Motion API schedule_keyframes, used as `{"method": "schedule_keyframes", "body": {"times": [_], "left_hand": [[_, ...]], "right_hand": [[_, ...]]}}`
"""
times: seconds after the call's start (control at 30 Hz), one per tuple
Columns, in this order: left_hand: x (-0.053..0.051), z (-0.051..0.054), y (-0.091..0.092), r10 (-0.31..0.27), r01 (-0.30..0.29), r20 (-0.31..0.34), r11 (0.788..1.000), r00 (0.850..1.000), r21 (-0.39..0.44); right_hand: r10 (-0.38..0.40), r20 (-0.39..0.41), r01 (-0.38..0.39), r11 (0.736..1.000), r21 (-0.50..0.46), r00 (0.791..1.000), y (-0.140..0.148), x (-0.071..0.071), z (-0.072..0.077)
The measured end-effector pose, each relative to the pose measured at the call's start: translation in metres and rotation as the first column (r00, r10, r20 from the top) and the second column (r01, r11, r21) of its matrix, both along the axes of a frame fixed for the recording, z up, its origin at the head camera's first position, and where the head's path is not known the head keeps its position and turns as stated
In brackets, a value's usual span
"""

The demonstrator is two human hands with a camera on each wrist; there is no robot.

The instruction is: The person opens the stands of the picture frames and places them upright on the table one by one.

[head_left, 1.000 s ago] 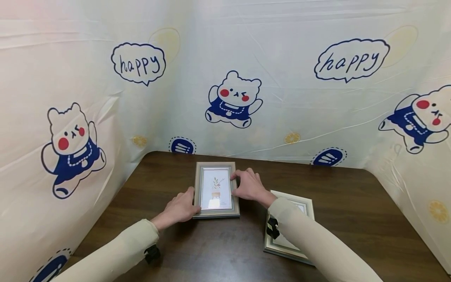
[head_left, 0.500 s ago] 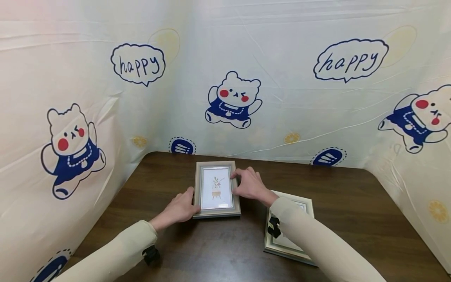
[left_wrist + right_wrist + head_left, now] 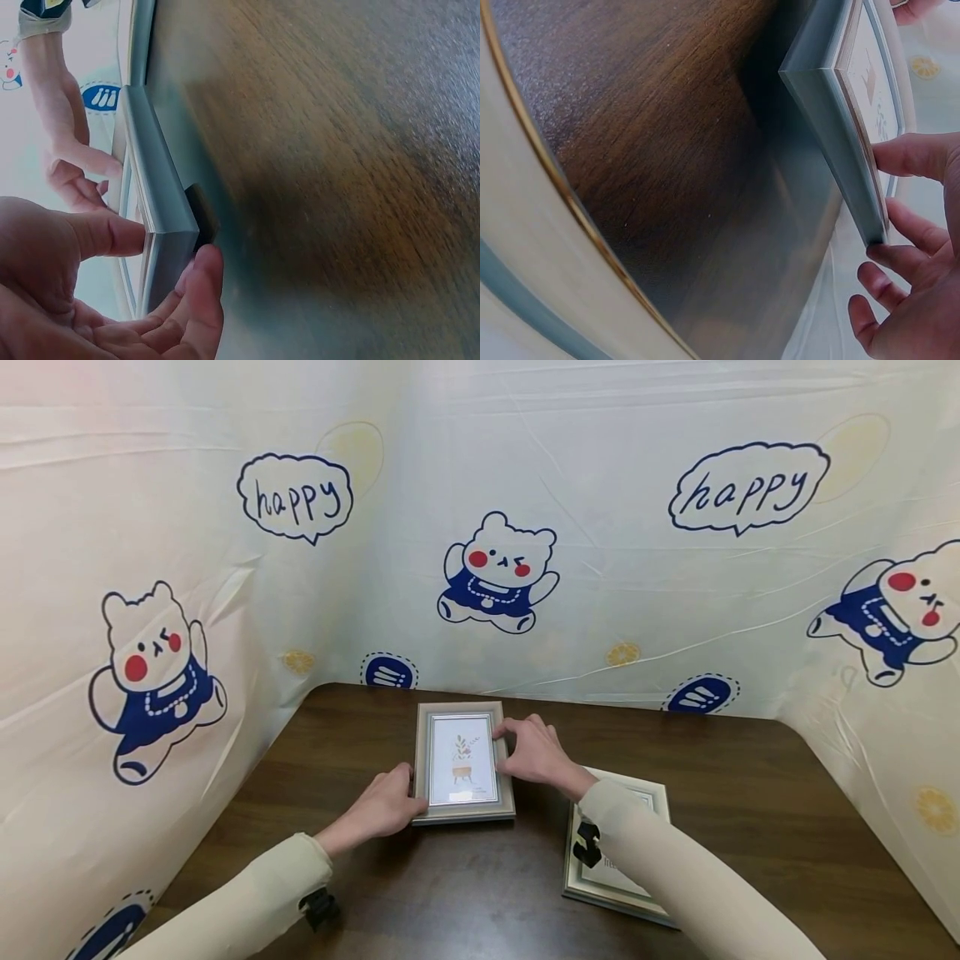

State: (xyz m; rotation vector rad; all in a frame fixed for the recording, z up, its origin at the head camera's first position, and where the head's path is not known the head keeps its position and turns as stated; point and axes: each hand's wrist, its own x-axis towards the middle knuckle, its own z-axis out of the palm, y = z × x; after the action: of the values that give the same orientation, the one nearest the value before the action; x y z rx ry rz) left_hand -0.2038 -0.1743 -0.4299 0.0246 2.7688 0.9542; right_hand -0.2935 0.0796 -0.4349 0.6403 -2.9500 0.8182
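Note:
A silver-beige picture frame (image 3: pixel 462 814) with a potted-plant picture stands out between both hands in the head view. My left hand (image 3: pixel 384 802) grips its lower left corner; in the left wrist view the thumb of that hand (image 3: pixel 112 292) lies on the front of the frame (image 3: pixel 154 165), fingers at the back beside a dark flap (image 3: pixel 202 217). My right hand (image 3: pixel 536 752) pinches the right edge. Seen from the right wrist, the hand (image 3: pixel 922 247) has its thumb on the front rim of the frame (image 3: pixel 840 142), which looks slightly raised off the wood.
A second, similar frame (image 3: pixel 615 906) lies at an angle on the brown table (image 3: pixel 465 885), partly under my right forearm. Its rim (image 3: pixel 555 255) fills the left side of the right wrist view. A patterned curtain (image 3: pixel 585 593) surrounds the table's back and sides.
The held frame has shifted very slightly to the right, and the bright reflection on its glass has shrunk. Both hands keep their grip, almost in place.

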Motion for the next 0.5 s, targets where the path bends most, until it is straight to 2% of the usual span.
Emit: {"method": "schedule_keyframes", "body": {"times": [0.3,0.5], "left_hand": [[0.0039,0.0040,0.0012,0.004,-0.006,0.024,0.996,1.000,0.089],[0.0037,0.0028,0.0021,0.024,-0.034,0.057,0.982,0.998,0.185]], "right_hand": [[-0.002,0.010,0.002,1.000,-0.006,1.000,0.0015,-0.0020,-0.0004],[-0.011,0.005,0.011,1.000,0.001,1.000,0.0034,-0.0030,0.0011]]}}
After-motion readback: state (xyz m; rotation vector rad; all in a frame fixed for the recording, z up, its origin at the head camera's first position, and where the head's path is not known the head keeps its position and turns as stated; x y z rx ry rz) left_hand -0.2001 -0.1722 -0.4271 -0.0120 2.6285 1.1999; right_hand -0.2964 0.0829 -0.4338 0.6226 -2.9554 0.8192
